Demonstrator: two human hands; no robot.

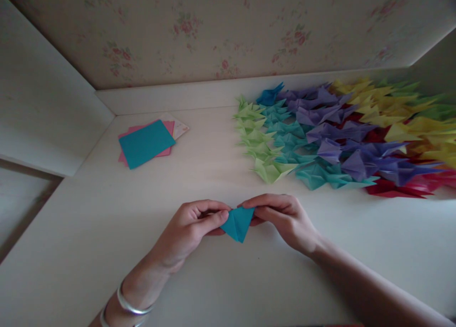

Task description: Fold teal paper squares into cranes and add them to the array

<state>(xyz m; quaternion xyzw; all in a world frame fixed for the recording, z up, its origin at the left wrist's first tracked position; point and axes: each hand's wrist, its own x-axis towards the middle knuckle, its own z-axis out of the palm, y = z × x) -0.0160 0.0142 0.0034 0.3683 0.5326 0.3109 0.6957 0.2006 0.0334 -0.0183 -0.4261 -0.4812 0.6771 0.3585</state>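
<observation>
A small piece of folded blue origami paper [238, 224] is held between my two hands over the white table, its point toward me and a crease down its middle. My left hand [197, 224] pinches its left corner, thumb on top and fingers beneath. At the upper right corner, my right hand [283, 217] grips the paper with the index finger along the top edge and the thumb close by. Parts of the fingers are hidden behind the paper. Two silver bangles [130, 304] circle my left wrist.
Rows of folded paper cranes [320, 132] in green, teal, purple, yellow and red fill the back right of the white table [210, 165]. Blue and pink paper sheets [147, 144] lie stacked at the back left. A flowered wall [213, 32] rises behind, with a white panel [42, 89] at left.
</observation>
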